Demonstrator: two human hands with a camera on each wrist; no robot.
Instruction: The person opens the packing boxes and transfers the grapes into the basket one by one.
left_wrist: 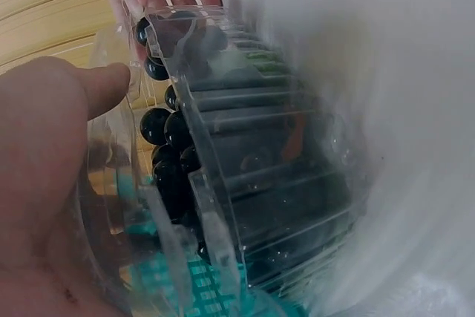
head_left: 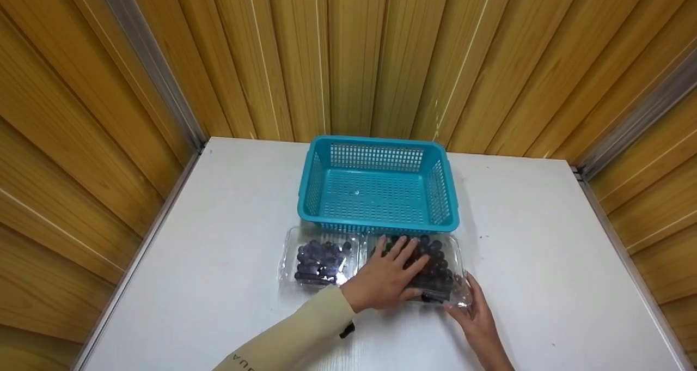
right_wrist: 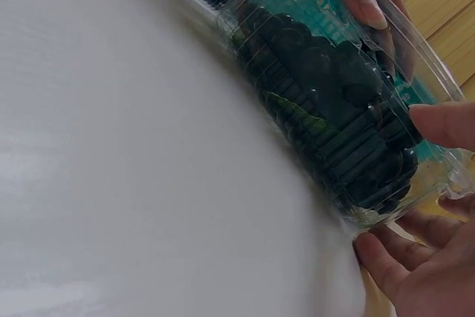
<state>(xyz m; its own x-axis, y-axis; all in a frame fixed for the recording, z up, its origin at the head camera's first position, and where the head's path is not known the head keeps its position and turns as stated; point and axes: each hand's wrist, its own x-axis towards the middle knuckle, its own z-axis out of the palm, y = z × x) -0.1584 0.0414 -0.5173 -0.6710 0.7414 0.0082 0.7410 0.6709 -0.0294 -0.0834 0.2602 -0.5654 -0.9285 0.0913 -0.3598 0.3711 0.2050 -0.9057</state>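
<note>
Two clear plastic boxes of dark, round grapes stand side by side on the white table. On the lid of the right grape box [head_left: 444,251] lies my left hand [head_left: 384,281], its fingers spread and straight. My right hand [head_left: 479,322] grips the near right corner of that same box, thumb and fingers on either side of it. In the right wrist view the right thumb [right_wrist: 445,124] touches the lid side and the fingertips [right_wrist: 378,257] are at the lower edge. The left grape box [head_left: 321,259] is beside it, untouched.
Right behind the boxes stands a turquoise plastic basket [head_left: 381,221] with perforated walls and nothing in it. The white table [head_left: 218,240] is bounded by metal rails [head_left: 147,240] and yellow wood-look panels [head_left: 354,60] at the back and sides.
</note>
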